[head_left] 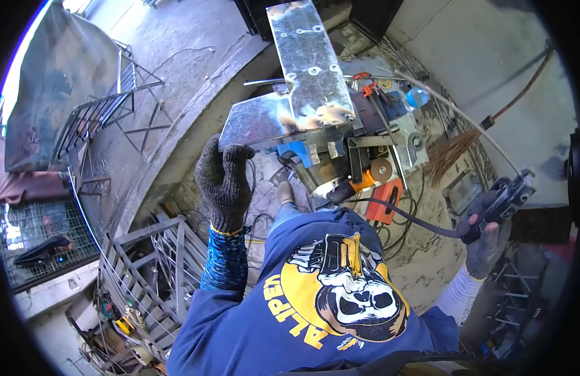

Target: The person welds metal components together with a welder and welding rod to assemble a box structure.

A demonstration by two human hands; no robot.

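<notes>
My left hand (226, 185), in a dark knit glove, is closed on the lower left corner of a shiny bent sheet-metal piece (258, 118). The piece has scorched, discoloured patches and several round weld marks along its long upper arm. Out to the right, my right hand (487, 235), in a grey glove with bare fingertips, grips a black welding electrode holder (512, 197). A long thin electrode (456, 111) runs from the holder up and left, its far end near an orange-handled clamp (369, 91) beside the metal piece. A black cable (415, 220) trails from the holder.
Below the metal piece lie an angle grinder (365, 180) and a red case (385, 202). A bottle with a blue cap (417, 98) stands behind. A broom (456, 150) leans at right. Metal frames (146, 276) are stacked lower left; cables lie on the floor.
</notes>
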